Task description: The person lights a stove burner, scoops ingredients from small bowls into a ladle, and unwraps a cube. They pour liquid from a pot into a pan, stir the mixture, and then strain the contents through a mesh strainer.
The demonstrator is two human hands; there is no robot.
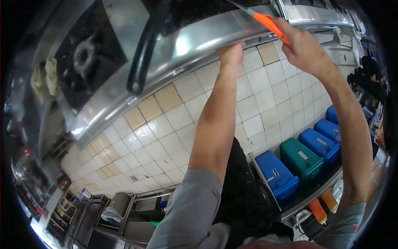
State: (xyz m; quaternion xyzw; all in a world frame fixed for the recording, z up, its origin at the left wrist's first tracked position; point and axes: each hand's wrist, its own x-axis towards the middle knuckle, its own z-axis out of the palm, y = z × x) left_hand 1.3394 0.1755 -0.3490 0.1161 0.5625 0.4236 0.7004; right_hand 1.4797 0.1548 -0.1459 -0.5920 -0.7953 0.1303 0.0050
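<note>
My right hand [304, 52] is closed around the orange handle of a tool [271, 27] with a thin grey metal shaft. The shaft points up and left over the cooktop and runs out of the top of the view. My left hand [232, 57] is curled at the front edge of the steel stove [197, 39], lower than my right hand. Part of its fingers is tucked under the rim, so I cannot tell what they grip. Left of that hand, a pan's long black handle [143, 62] sticks out past the stove edge.
A burner [84, 54] lies on the left part of the stove. Several blue bins [275, 172] and a green bin [300, 157] stand in a row at right. Orange-capped bottles [318, 211] are at lower right. Metal containers [116, 207] sit on a rack behind, over the tiled floor [163, 137].
</note>
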